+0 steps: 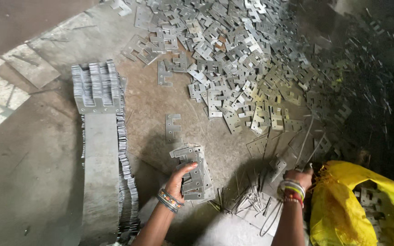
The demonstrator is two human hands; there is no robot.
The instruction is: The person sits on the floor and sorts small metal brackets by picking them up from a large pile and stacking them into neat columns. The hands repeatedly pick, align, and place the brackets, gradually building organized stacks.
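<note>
Left hand (177, 181) grips a stack of notched metal plates (194, 172), long axis running away; right hand (298, 176) grip unclear.

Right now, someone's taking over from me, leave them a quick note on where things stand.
Left hand: gripping a small stack of plates, held upright on the floor.
Right hand: down among thin wires beside the yellow bag; grip unclear.
Done: a long stacked row lies to the left.
Left: a big loose pile ahead, plus one single plate.
</note>
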